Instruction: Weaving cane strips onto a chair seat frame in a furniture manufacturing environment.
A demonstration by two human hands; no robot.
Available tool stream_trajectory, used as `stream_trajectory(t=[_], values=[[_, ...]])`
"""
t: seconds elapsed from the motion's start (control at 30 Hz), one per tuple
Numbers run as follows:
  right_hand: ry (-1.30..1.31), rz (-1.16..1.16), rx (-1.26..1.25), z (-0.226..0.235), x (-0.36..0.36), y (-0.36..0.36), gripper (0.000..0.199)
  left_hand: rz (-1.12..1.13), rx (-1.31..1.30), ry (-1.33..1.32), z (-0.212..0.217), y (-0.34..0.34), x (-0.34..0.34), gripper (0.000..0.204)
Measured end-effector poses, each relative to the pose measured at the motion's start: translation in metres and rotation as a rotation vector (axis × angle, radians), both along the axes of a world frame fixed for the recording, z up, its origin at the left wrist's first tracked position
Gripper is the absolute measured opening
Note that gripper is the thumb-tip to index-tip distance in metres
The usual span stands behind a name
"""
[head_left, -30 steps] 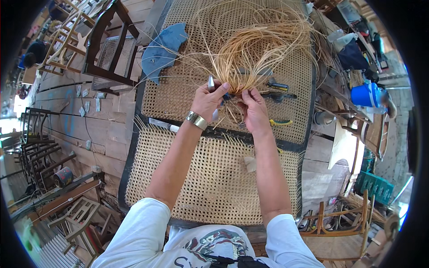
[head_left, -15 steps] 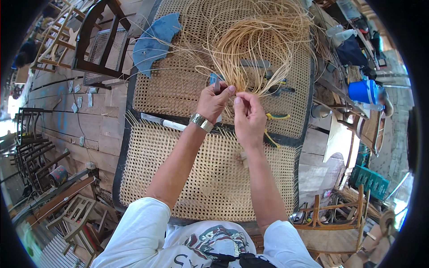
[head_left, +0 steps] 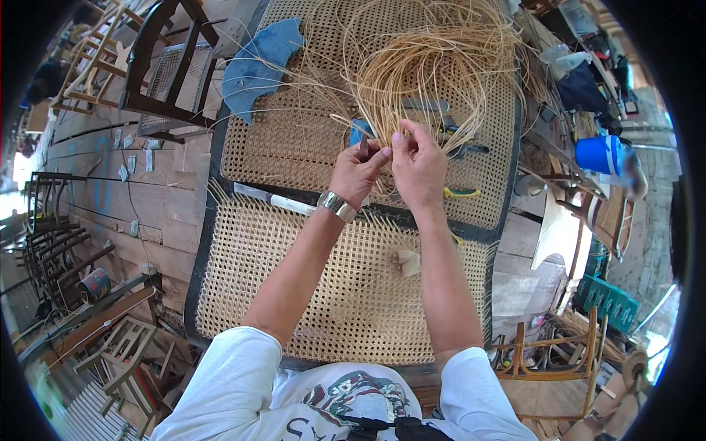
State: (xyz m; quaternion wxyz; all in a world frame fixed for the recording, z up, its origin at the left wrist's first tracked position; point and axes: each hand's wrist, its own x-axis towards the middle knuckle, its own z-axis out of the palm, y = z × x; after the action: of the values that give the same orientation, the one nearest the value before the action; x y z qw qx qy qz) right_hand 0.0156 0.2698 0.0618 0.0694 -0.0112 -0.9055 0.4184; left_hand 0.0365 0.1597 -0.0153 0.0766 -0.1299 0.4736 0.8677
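My left hand [head_left: 353, 176], with a metal watch on its wrist, is closed. A narrow dark blade [head_left: 364, 149] sticks up from between its fingers, and its thumb presses at the lower end of the cane strands. Just beside it, my right hand [head_left: 419, 170] pinches thin strands between thumb and forefinger. The loose bundle of pale rattan cane strands [head_left: 412, 62] spreads from my fingers to the far side. Under both hands lies a dark-framed panel of woven cane [head_left: 294, 294]. How many strands each hand grips is hidden.
On the panel lie a blue curved piece [head_left: 261, 66], a white-handled tool [head_left: 283, 202], yellow-handled pliers [head_left: 462, 193], a flat metal blade [head_left: 426, 104] and a crumpled scrap [head_left: 407, 262]. Chairs [head_left: 173, 70] stand left; a blue bucket [head_left: 597, 154] is at right.
My right hand has moved up and slightly right along the strands, its fingers now farther up. My left hand stays near the strand ends, still with the blade.
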Motion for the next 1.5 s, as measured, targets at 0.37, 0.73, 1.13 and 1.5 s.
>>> stream_trajectory(t=[0.37,0.73,1.13,1.5], values=[[-0.030,0.052,0.225,-0.002,-0.030,0.000,0.023,-0.002,-0.075,-0.030,0.003,0.000,0.003,0.014],[-0.010,0.140,0.277,-0.003,-0.027,-0.004,0.018,0.020,0.069,0.053,-0.016,0.006,0.002,0.009],[-0.384,0.257,-0.156,0.005,-0.039,0.000,0.019,-0.015,-0.112,0.029,-0.014,0.002,0.003,0.012],[-0.396,0.221,-0.570,-0.005,-0.029,0.014,0.008,0.019,-0.112,-0.049,0.002,-0.007,0.005,0.022]])
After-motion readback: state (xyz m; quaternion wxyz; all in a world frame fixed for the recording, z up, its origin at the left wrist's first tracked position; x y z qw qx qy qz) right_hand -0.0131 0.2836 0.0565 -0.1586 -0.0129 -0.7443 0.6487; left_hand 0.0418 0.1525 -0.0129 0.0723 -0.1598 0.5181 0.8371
